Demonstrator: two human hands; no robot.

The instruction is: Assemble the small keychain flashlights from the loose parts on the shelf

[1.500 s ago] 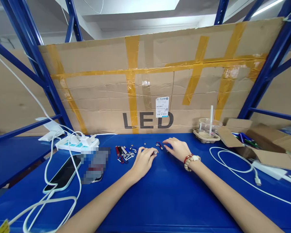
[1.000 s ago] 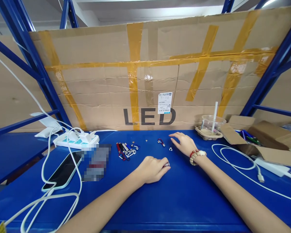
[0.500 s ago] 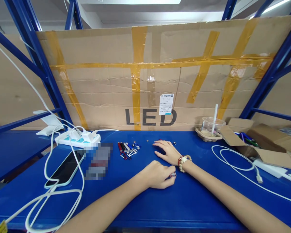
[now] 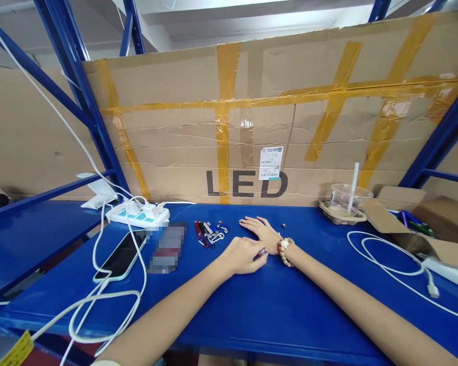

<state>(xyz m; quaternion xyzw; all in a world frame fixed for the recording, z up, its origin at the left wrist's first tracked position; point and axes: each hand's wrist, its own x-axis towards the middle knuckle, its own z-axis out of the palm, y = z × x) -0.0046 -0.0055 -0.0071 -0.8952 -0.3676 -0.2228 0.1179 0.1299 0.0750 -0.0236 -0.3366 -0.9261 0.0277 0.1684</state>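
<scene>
My left hand (image 4: pixel 241 255) rests on the blue shelf (image 4: pixel 275 310) with its fingers curled round a small dark red keychain light (image 4: pixel 262 252). My right hand (image 4: pixel 261 231), with a bead bracelet (image 4: pixel 284 250) on the wrist, lies flat and open just behind it, fingers reaching left toward a small metal piece (image 4: pixel 240 221). A cluster of keychain lights with clips (image 4: pixel 207 233) lies to the left of both hands. Another tiny metal part (image 4: pixel 284 225) lies to the right of my right hand.
A phone (image 4: pixel 121 261), a white power strip (image 4: pixel 139 215) and looping white cables (image 4: pixel 103 310) lie at the left. A plastic cup with a straw (image 4: pixel 345 199), open cardboard boxes (image 4: pixel 420 223) and a white cable (image 4: pixel 393 256) are at the right. A taped cardboard sheet marked LED (image 4: pixel 248 147) closes the back.
My left hand drew the small light back from the cluster toward me. My right hand slid left across the shelf and now lies flat behind the left hand.
</scene>
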